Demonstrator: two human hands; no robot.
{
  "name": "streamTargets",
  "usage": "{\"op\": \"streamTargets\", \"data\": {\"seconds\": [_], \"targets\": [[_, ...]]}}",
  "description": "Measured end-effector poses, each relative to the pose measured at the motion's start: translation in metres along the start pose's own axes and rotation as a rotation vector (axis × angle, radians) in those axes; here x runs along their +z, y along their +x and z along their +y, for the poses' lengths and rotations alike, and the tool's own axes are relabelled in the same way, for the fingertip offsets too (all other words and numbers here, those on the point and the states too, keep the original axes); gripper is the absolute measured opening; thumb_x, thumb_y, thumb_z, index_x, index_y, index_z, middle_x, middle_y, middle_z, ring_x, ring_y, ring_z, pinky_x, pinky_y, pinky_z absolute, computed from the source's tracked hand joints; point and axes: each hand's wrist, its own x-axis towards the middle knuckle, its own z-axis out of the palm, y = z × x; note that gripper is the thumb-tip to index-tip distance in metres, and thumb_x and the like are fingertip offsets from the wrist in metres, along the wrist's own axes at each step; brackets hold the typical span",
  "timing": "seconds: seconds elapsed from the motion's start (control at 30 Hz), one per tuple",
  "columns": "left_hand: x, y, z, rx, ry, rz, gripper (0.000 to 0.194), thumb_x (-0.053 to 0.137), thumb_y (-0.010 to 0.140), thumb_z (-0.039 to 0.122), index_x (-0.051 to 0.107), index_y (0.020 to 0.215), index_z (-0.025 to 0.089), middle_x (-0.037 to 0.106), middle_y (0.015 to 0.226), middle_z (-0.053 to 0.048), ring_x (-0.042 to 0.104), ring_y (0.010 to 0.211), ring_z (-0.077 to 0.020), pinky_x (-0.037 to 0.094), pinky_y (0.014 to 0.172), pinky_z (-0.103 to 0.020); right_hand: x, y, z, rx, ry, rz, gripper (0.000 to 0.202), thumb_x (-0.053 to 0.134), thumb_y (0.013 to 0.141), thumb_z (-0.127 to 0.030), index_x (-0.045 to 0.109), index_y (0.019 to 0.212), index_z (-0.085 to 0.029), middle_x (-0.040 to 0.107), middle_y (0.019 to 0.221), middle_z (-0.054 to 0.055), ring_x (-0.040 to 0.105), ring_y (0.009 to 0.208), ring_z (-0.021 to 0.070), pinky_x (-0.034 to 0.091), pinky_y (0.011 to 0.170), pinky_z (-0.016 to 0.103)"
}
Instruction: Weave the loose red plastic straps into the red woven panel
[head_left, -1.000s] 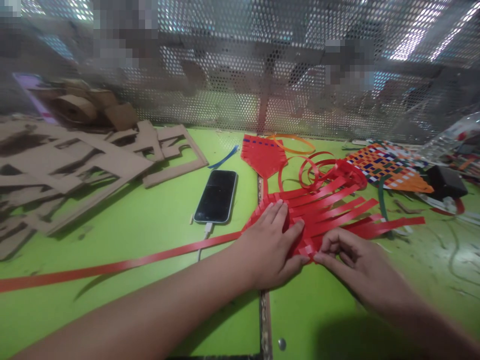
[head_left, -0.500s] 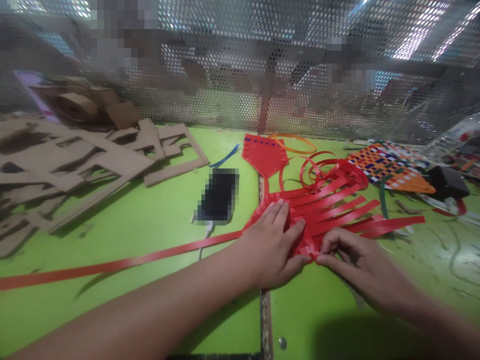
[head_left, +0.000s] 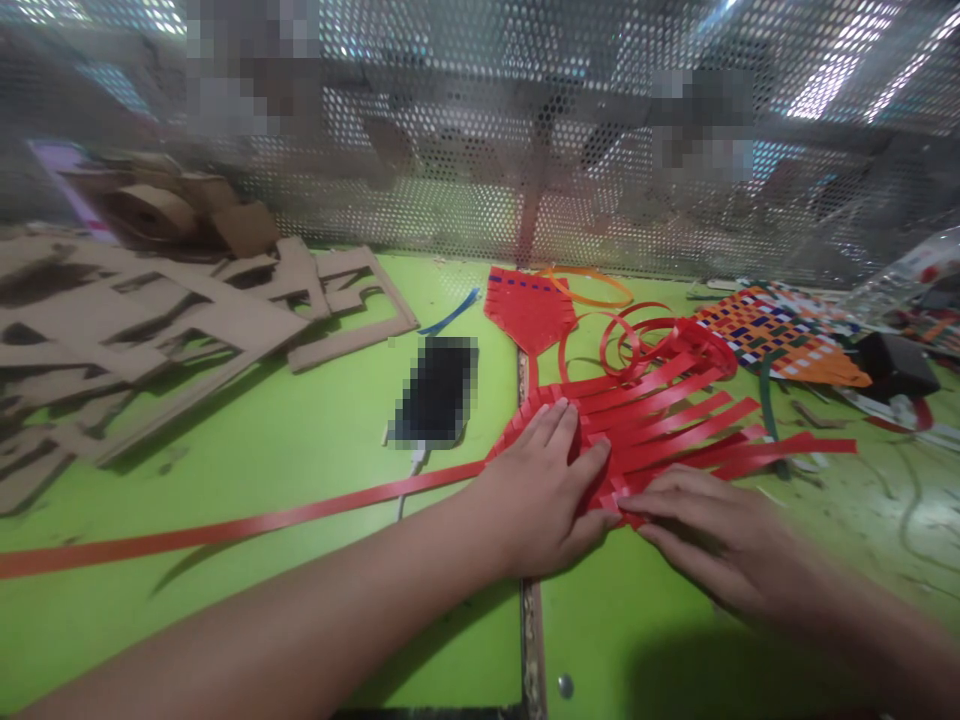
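A piece woven from shiny red plastic strips [head_left: 645,435] lies on the green table, its loose strip ends fanning out to the right. My left hand [head_left: 544,485] rests flat on the weave, fingers spread, pressing it to the table. At the weave's lower right edge, my right hand [head_left: 712,530] touches a strip with outstretched fingertips, the thumb lower and apart from them. Part of the weave is hidden under my left hand. One long red strip [head_left: 300,518] runs from the weave out to the left edge of view.
Cardboard offcuts [head_left: 172,320] pile up at the left. A phone [head_left: 439,390] with a white cable lies beyond my left forearm. Behind the weave is a red pointed piece [head_left: 529,308]; at the right lies a multicoloured woven piece [head_left: 780,335]. A perforated metal screen [head_left: 465,190] closes the back.
My right hand has shifted slightly left onto the weave's edge, and its curled, pinching fingers have straightened out. The lowest loose strips moved a little. My left hand stays in place.
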Motion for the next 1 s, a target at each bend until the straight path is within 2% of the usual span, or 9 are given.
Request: {"op": "streamTargets", "data": {"seconds": [0.2,0.37,0.47,0.6,0.7,0.87,1.0], "targets": [[-0.001,0.001,0.001,-0.004,0.009,-0.017,0.075,0.040,0.111,0.062,0.038,0.167,0.012,0.020,0.177,-0.030,0.012,0.166,-0.0480,0.023,0.132,-0.060,0.006,-0.004,0.002,-0.158,-0.065,0.073,0.044,0.057,0.106,-0.012,0.069,0.144,-0.029,0.077,0.108,0.005,0.072,0.098,0.0185,0.060,0.087,0.028],[-0.001,0.001,0.001,-0.005,0.006,-0.012,0.076,0.040,0.111,0.062,0.039,0.167,0.012,0.021,0.177,-0.029,0.013,0.166,-0.0471,0.023,0.132,-0.060,0.011,-0.004,0.003,-0.174,-0.168,0.114,0.034,0.058,0.105,-0.013,0.073,0.133,-0.024,0.078,0.106,0.007,0.070,0.091,0.0203,0.058,0.083,0.031],[-0.001,0.001,0.001,-0.005,0.000,-0.019,0.076,0.040,0.111,0.063,0.039,0.167,0.012,0.020,0.177,-0.030,0.012,0.166,-0.0478,0.024,0.132,-0.061,0.010,-0.003,0.001,-0.215,-0.220,0.145,0.031,0.058,0.104,-0.013,0.076,0.127,-0.024,0.078,0.100,0.007,0.070,0.089,0.0217,0.057,0.082,0.033],[-0.002,0.001,0.001,-0.004,0.002,-0.024,0.076,0.040,0.111,0.063,0.039,0.167,0.011,0.018,0.176,-0.032,0.011,0.165,-0.0490,0.024,0.132,-0.061,0.008,-0.002,-0.001,-0.214,-0.270,0.113,0.028,0.060,0.103,-0.014,0.079,0.119,-0.026,0.078,0.096,0.005,0.070,0.087,0.0220,0.057,0.080,0.035],[-0.002,0.001,0.001,-0.004,-0.003,-0.021,0.077,0.040,0.111,0.063,0.038,0.167,0.012,0.018,0.177,-0.031,0.011,0.165,-0.0483,0.024,0.132,-0.061,0.010,-0.002,-0.001,-0.197,-0.279,0.132,0.031,0.057,0.103,-0.013,0.079,0.120,-0.026,0.079,0.098,0.005,0.072,0.088,0.0223,0.058,0.080,0.035],[-0.003,0.001,0.001,-0.004,-0.003,-0.034,0.077,0.040,0.111,0.063,0.038,0.168,0.011,0.017,0.176,-0.032,0.010,0.165,-0.0486,0.023,0.132,-0.061,0.013,-0.001,0.000,-0.311,-0.339,0.160,0.033,0.053,0.104,-0.006,0.075,0.123,-0.021,0.081,0.101,0.006,0.072,0.089,0.0214,0.057,0.080,0.036],[-0.001,0.001,0.001,0.001,0.003,-0.016,0.078,0.039,0.111,0.064,0.036,0.168,0.011,0.017,0.176,-0.033,0.012,0.165,-0.0486,0.022,0.132,-0.060,0.011,-0.002,0.001,-0.312,-0.367,0.191,0.033,0.055,0.102,-0.007,0.077,0.123,-0.021,0.080,0.099,0.006,0.072,0.088,0.0213,0.059,0.080,0.034]]}}
